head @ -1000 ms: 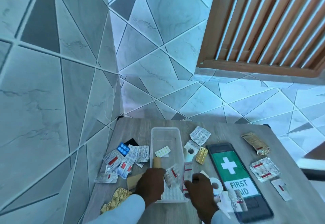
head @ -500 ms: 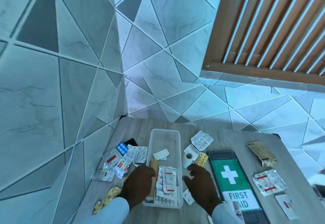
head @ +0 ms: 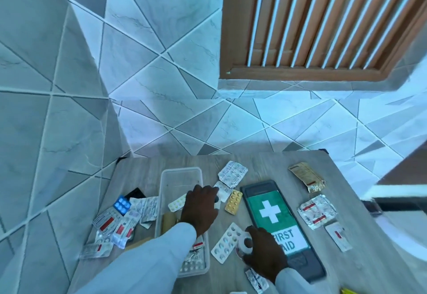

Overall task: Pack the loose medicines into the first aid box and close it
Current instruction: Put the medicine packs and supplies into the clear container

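Note:
The clear plastic first aid box (head: 180,171) stands open mid-table, with blister strips (head: 193,262) at its near end, a tan roll (head: 168,222) and a white pill strip (head: 176,205) inside. Its lid (head: 272,210), green with a white cross, lies flat to the right. My left hand (head: 200,209) reaches across the box and curls over a white tape roll (head: 217,202) just beyond the right wall. My right hand (head: 264,253) grips a second white tape roll (head: 246,244) beside the lid.
Loose packs lie around: a left cluster (head: 120,223) with blue pills (head: 122,204), a silver pack (head: 232,173), a yellow strip (head: 233,201), a white blister (head: 225,244), a gold sachet (head: 307,178) and silver packs (head: 316,211) at right. Tiled walls border the table's left and back.
My left hand has left the box's near end and stretched across it to the far tape roll. My right hand has pulled back and closed on the near roll.

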Available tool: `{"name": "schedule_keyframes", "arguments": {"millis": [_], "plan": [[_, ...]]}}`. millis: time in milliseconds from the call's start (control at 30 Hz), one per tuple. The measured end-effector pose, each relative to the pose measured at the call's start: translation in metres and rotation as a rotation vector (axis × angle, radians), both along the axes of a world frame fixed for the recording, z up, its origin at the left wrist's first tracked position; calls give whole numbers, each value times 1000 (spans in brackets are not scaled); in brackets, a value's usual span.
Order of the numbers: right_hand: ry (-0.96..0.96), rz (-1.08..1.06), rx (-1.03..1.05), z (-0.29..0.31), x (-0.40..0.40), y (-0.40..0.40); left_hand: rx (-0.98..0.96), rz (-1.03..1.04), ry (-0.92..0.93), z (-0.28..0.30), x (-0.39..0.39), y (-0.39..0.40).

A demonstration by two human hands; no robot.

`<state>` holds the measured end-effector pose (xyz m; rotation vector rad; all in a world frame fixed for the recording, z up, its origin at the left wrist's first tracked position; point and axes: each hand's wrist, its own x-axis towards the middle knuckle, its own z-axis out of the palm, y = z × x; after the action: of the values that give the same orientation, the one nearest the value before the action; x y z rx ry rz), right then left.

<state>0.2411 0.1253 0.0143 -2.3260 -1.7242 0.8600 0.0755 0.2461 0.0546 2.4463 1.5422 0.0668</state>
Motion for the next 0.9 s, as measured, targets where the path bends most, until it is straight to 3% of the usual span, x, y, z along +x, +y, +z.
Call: {"name": "schedule_keyframes", "arguments": {"millis": [133, 267, 367, 467, 567, 733, 833, 900], "plan": [[124, -169, 173, -2, 7, 1, 97, -57, 205, -10, 19, 3], [193, -264, 311, 2, 9, 12, 129, -76, 205, -16, 23, 6], [228, -290, 347, 13, 2, 24, 79, -64, -32, -11, 20, 11], [300, -318, 394, 26, -9, 41, 148, 15, -348, 9, -3, 23], [392, -322, 425, 42, -26, 62, 151, 196, -446, 17, -49, 51], [452, -229, 426, 60, -60, 95, -106, 334, -357, 9, -101, 80], [448, -160, 392, 64, -75, 114, -93, 224, -249, -5, -106, 80], [410, -117, 372, 60, -85, 129, -17, 125, -65, -17, -107, 82]]}}
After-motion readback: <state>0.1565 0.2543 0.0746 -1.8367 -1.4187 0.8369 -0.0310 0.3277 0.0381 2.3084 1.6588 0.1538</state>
